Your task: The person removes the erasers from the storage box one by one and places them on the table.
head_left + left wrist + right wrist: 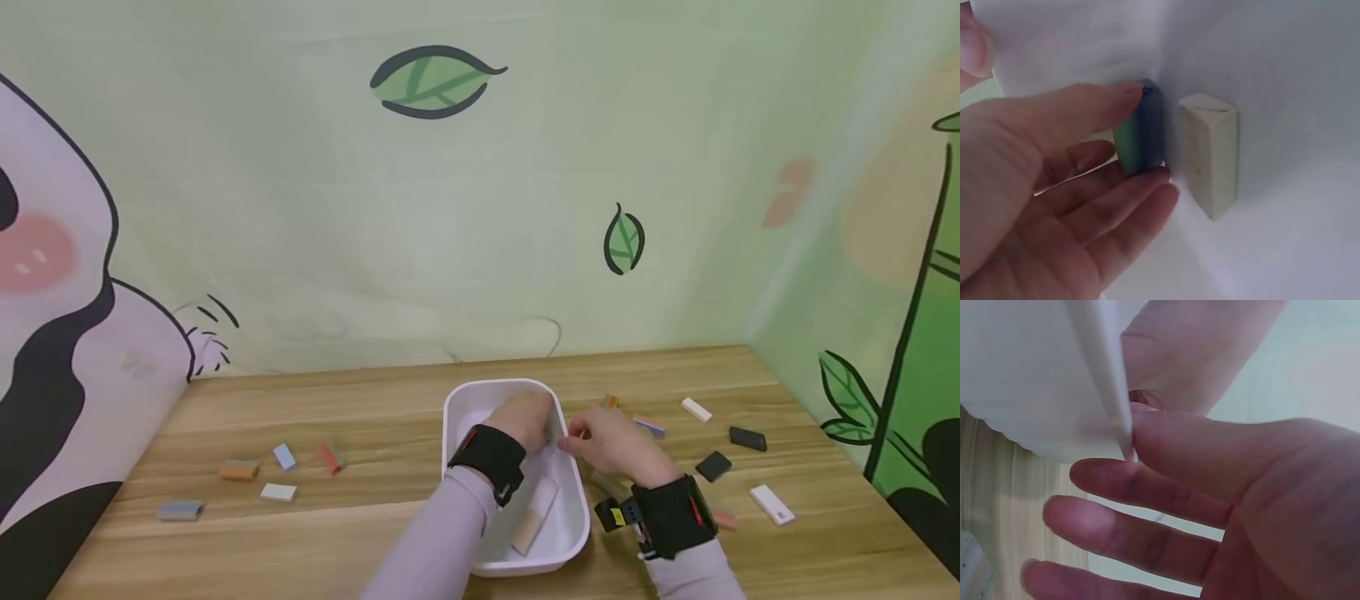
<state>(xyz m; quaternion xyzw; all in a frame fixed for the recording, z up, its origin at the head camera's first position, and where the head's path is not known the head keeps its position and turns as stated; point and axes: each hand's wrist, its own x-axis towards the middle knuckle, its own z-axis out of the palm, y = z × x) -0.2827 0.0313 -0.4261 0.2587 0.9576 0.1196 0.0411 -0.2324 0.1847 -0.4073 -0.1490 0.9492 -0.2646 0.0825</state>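
In the head view my left hand [527, 419] reaches down inside the white plastic bin [581, 533]. The left wrist view has my left hand [1054, 181] pinching a blue-and-green block that looks like an eraser [1150, 128] between thumb and fingers. An off-white eraser-like block [1213, 156] lies close beside it. My right hand [618, 442] is at the bin's right edge. Up close, my right hand [1210, 487] pinches the bin's rim [1110, 381] between thumb and index finger, its other fingers spread outside.
Left of the bin lie several small blocks, among them an orange one [238, 471], a grey one [180, 510] and a red-and-green one [330, 458]. To the right are white [772, 505] and black [713, 466] ones. A patterned backdrop [487, 250] stands behind the wooden table [337, 533].
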